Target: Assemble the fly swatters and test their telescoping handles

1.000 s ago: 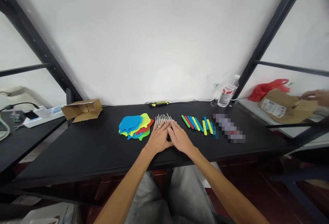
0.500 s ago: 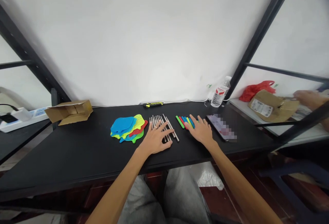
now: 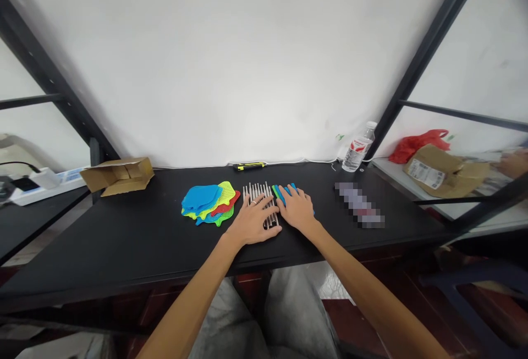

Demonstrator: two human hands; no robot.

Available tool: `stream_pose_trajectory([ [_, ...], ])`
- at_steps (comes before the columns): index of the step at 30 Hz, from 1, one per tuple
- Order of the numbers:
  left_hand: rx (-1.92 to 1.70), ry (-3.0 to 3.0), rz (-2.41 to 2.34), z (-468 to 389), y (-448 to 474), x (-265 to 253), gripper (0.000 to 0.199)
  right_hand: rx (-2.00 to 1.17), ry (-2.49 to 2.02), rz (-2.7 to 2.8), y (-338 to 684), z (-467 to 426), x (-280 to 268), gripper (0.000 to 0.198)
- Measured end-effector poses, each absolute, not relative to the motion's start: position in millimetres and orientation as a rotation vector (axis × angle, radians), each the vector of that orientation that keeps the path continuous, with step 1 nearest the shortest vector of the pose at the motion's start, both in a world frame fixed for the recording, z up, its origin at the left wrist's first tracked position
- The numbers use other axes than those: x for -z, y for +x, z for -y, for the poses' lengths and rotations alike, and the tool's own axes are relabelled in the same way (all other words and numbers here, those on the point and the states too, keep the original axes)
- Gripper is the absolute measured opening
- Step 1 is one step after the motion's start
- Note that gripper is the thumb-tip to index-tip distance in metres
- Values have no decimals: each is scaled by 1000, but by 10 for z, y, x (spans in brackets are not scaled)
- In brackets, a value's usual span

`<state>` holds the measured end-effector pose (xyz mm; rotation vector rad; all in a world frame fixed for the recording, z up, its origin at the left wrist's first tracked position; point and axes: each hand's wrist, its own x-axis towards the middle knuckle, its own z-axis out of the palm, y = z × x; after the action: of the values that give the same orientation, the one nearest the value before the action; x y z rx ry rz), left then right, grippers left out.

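Note:
My left hand (image 3: 253,221) lies with fingers spread over a row of thin metal rods (image 3: 258,188), partly covering them. Beside it, my right hand (image 3: 296,208) rests flat, fingers extended, on several coloured sticks (image 3: 278,193); green and blue ones show past the fingers and the others are hidden. The stick row sits right against the rods. Left of my left hand is a loose pile of fly swatter heads (image 3: 201,198) in blue, yellow, red and green.
An opened cardboard box (image 3: 119,176) stands at the table's left. A yellow-black utility knife (image 3: 249,166) lies by the wall. To the right are a water bottle (image 3: 358,149) and a blurred-out phone (image 3: 358,205). Another person's hand (image 3: 513,162) shows near a torn cardboard piece (image 3: 449,175).
My right hand has slid left with the coloured sticks, up to the metal rods. The rods now lie closer together under my left hand. The other person's hand has moved right.

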<state>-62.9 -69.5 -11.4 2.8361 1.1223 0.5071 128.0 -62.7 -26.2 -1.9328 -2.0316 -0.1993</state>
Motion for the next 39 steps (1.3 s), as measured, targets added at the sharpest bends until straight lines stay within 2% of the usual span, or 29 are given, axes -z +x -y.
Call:
stream_pose_trajectory([
  [15, -577, 2812, -1153, 701, -666, 160, 54, 154, -2141, 1982, 1341, 513, 264, 75],
  [22, -596, 2793, -1150, 696, -663, 171, 53, 414, -1809, 2228, 1372, 597, 268, 54],
  [31, -617, 2784, -1153, 701, -671, 195, 54, 357, -1821, 2320, 1430, 622, 311, 62],
  [39, -613, 2782, -1186, 686, -663, 213, 69, 420, -1813, 2223, 1422, 605, 292, 59],
])
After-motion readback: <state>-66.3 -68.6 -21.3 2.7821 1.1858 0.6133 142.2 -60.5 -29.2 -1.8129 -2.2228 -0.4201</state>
